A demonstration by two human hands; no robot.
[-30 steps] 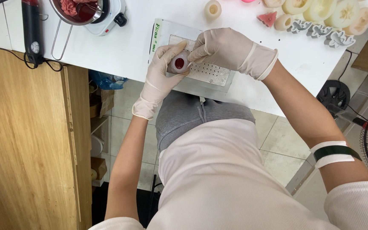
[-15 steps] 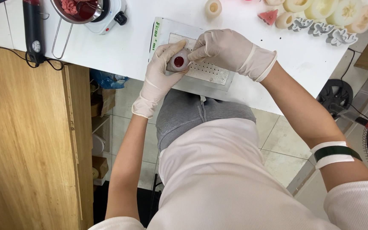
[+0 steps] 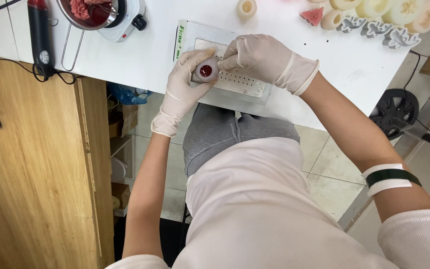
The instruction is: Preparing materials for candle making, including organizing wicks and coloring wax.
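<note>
The left hand (image 3: 182, 82) is cupping a small round mould (image 3: 206, 71) between thumb and curled fingers, holding it just above the near-left corner of the perforated metal plate (image 3: 240, 79). The mould is pointing its open mouth up toward the camera; its long axis cannot be judged from this angle. It is showing a pale, translucent wall around a dark red filling, glossy in the centre. The right hand (image 3: 260, 57) is resting over the plate with its fingers bent, and its fingertips are pinching the mould's right rim. Both hands are wearing thin pale gloves (one each, two in all).

The plate is lying on a flat white box (image 3: 190, 30), which is sitting on the white table (image 3: 150, 55). Left of the plate, one small white hotplate (image 3: 125, 15) is carrying one steel pan (image 3: 88, 12) holding red material. Farther left of the plate, one black and red handheld tool (image 3: 40, 37) is lying on the table. Beyond the plate, one cream cylinder (image 3: 246, 8) is standing alone. To the right of the plate, one red wedge-shaped piece (image 3: 313, 15) is lying beside a row of cream moulded pieces (image 3: 374, 9) (at least five are visible, though the frame edge is cutting some off).
</note>
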